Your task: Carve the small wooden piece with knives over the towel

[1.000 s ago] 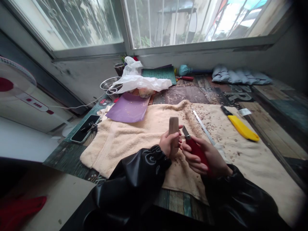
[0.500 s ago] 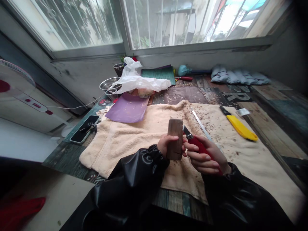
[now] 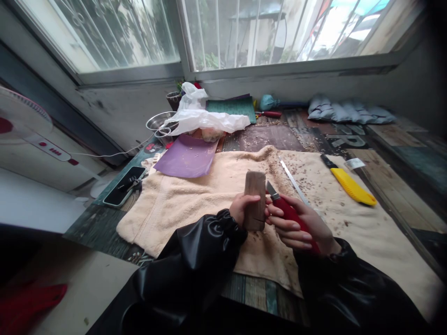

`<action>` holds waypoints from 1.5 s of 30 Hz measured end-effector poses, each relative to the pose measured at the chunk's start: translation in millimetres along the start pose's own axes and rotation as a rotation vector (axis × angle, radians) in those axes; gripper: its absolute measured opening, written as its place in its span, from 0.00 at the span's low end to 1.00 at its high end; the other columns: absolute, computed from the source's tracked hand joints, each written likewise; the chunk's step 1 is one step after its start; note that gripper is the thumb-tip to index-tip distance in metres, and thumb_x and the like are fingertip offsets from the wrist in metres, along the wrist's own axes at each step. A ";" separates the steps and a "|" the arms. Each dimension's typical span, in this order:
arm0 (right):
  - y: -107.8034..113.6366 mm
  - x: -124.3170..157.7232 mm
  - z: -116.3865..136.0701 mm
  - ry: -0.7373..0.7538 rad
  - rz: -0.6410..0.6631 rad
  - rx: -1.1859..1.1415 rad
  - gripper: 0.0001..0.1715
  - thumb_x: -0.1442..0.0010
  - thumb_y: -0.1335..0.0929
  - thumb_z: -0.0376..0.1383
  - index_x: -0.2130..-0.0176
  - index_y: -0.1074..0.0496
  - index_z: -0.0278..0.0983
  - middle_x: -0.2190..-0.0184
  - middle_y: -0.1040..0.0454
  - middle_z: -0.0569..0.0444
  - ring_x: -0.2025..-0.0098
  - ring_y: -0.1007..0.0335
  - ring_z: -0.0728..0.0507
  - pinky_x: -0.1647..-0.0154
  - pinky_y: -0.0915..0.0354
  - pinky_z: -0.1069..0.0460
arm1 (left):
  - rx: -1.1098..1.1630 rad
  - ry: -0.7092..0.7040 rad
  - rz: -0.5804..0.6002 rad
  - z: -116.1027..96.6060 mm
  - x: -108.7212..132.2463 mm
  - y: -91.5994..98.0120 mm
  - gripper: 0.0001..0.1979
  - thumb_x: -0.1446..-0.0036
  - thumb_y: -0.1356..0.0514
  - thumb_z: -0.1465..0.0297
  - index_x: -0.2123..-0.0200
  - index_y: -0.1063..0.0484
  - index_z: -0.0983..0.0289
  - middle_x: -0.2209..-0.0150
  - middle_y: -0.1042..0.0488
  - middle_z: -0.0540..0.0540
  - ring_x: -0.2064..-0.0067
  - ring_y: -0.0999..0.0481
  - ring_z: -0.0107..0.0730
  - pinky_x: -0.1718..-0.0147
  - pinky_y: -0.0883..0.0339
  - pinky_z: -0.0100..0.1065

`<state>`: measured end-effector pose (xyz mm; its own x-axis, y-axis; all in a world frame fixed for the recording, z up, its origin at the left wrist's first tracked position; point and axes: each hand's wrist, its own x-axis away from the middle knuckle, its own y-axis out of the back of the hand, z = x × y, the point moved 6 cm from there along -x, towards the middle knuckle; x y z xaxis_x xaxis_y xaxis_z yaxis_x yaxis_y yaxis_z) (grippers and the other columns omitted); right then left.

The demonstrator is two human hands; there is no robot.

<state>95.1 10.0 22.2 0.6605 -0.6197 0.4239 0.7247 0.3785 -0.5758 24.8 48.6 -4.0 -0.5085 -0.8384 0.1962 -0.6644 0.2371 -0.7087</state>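
Note:
A brown wooden block [image 3: 255, 197] stands upright in my left hand [image 3: 240, 209], the thumb lying across its face. My right hand [image 3: 302, 225] is wrapped round the red handle of a carving knife [image 3: 291, 215]. The short blade points up and left, close to the block's right edge. Both hands are over a beige towel [image 3: 195, 200] strewn with wood shavings. Beyond my right hand a thin metal saw blade [image 3: 291, 177] lies on the towel. To the right is a yellow-handled tool [image 3: 352, 186] with a black end.
A purple sheet [image 3: 188, 156] overlaps the towel's back left. Behind it are a white plastic bag [image 3: 216, 122], a metal bowl [image 3: 153, 123] and a green sheet [image 3: 232, 109]. A phone [image 3: 122, 188] lies at the left, grey packets [image 3: 349, 111] at the back right.
The knife and my right hand have shifted very slightly right, and the gap between blade tip and block looks a little wider. Both grips are the same; the whole view has moved slightly.

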 end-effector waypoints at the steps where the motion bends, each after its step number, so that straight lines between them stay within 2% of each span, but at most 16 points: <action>1: 2.9 -1.0 0.7 0.050 -0.067 0.038 0.21 0.45 0.49 0.51 0.75 0.47 0.39 0.89 0.50 0.67 0.93 0.63 0.57 0.95 0.59 0.60 | -0.001 -0.033 -0.032 -1.3 -0.9 1.0 0.17 0.61 0.41 0.66 0.67 0.33 0.70 0.77 0.31 0.54 0.78 0.31 0.30 0.77 0.37 0.34; 3: 13.0 -0.7 4.1 0.177 -0.286 0.193 0.21 0.46 0.46 0.52 0.73 0.43 0.38 0.88 0.46 0.64 0.92 0.55 0.55 0.92 0.55 0.59 | -0.011 -0.103 -0.104 -3.4 -2.5 3.7 0.19 0.61 0.40 0.66 0.64 0.36 0.68 0.75 0.31 0.53 0.77 0.30 0.30 0.76 0.35 0.35; 6: 25.6 8.7 16.5 0.383 -0.686 0.635 0.20 0.48 0.42 0.51 0.72 0.38 0.37 0.86 0.40 0.60 0.88 0.46 0.53 0.88 0.49 0.57 | -0.039 -0.188 -0.213 -4.6 -3.9 9.6 0.19 0.61 0.38 0.66 0.65 0.39 0.67 0.74 0.30 0.52 0.76 0.29 0.30 0.76 0.34 0.36; 8: 24.7 12.6 22.7 0.451 -0.822 0.926 0.19 0.47 0.42 0.49 0.73 0.36 0.37 0.85 0.37 0.58 0.85 0.41 0.51 0.83 0.46 0.55 | -0.055 -0.226 -0.248 -4.7 -4.4 12.5 0.18 0.61 0.38 0.65 0.68 0.40 0.67 0.72 0.30 0.53 0.76 0.29 0.31 0.76 0.34 0.35; 10: 22.0 11.9 24.2 0.464 -0.836 1.100 0.19 0.46 0.43 0.48 0.73 0.36 0.37 0.83 0.34 0.56 0.81 0.38 0.49 0.79 0.44 0.55 | -0.075 -0.237 -0.247 -4.2 -4.7 13.2 0.18 0.60 0.38 0.65 0.68 0.40 0.67 0.73 0.30 0.53 0.76 0.29 0.30 0.76 0.33 0.34; 12: 20.3 10.2 23.7 0.466 -0.814 1.172 0.18 0.45 0.44 0.46 0.72 0.36 0.37 0.79 0.32 0.54 0.77 0.36 0.47 0.77 0.43 0.54 | -0.100 -0.242 -0.244 -4.8 -4.2 12.7 0.17 0.60 0.38 0.64 0.69 0.40 0.67 0.74 0.31 0.52 0.77 0.30 0.28 0.77 0.34 0.33; 15: 20.4 9.4 22.1 0.491 -0.812 1.162 0.15 0.46 0.43 0.44 0.65 0.38 0.37 0.73 0.30 0.52 0.72 0.34 0.46 0.72 0.41 0.53 | -0.151 -0.270 -0.248 -8.6 -2.2 10.4 0.16 0.59 0.40 0.64 0.69 0.39 0.67 0.77 0.32 0.51 0.79 0.32 0.26 0.80 0.36 0.30; 18: 19.8 8.6 20.4 0.513 -0.815 1.138 0.15 0.47 0.41 0.43 0.62 0.41 0.37 0.69 0.30 0.51 0.70 0.34 0.46 0.70 0.39 0.52 | -0.225 -0.321 -0.309 -14.2 0.3 11.7 0.14 0.60 0.40 0.66 0.71 0.38 0.67 0.79 0.33 0.49 0.79 0.34 0.24 0.79 0.39 0.28; 22: 12.6 9.2 21.2 0.563 -0.801 1.195 0.14 0.47 0.40 0.43 0.63 0.40 0.37 0.69 0.31 0.50 0.69 0.34 0.45 0.69 0.39 0.51 | -0.341 -0.393 -0.380 -19.2 2.5 17.2 0.10 0.61 0.39 0.70 0.73 0.36 0.67 0.78 0.34 0.48 0.76 0.36 0.22 0.76 0.41 0.25; 31: 6.3 10.2 21.5 0.606 -0.839 1.282 0.13 0.46 0.41 0.42 0.64 0.39 0.37 0.70 0.31 0.50 0.70 0.34 0.45 0.69 0.40 0.51 | -0.447 -0.401 -0.376 -20.2 3.2 18.8 0.10 0.58 0.40 0.68 0.72 0.36 0.67 0.77 0.35 0.48 0.76 0.37 0.21 0.77 0.42 0.24; 37: 5.0 10.6 20.0 0.641 -0.881 1.299 0.12 0.46 0.41 0.42 0.64 0.39 0.37 0.70 0.30 0.50 0.72 0.34 0.45 0.71 0.40 0.52 | -0.452 -0.412 -0.388 -23.1 5.1 17.2 0.10 0.58 0.39 0.68 0.72 0.35 0.67 0.77 0.34 0.48 0.76 0.37 0.22 0.76 0.42 0.25; 45: 5.0 10.9 18.8 0.656 -0.895 1.297 0.13 0.46 0.41 0.42 0.62 0.40 0.37 0.69 0.30 0.49 0.70 0.34 0.45 0.71 0.39 0.51 | -0.391 -0.399 -0.337 -23.3 3.5 16.3 0.12 0.59 0.38 0.67 0.72 0.35 0.67 0.78 0.34 0.48 0.77 0.36 0.21 0.76 0.42 0.24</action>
<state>109.6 18.0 37.1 0.0438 -0.9662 -0.2542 0.6880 -0.1553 0.7089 -0.5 61.0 0.8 -0.0453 -0.9980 0.0443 -0.9403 0.0277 -0.3392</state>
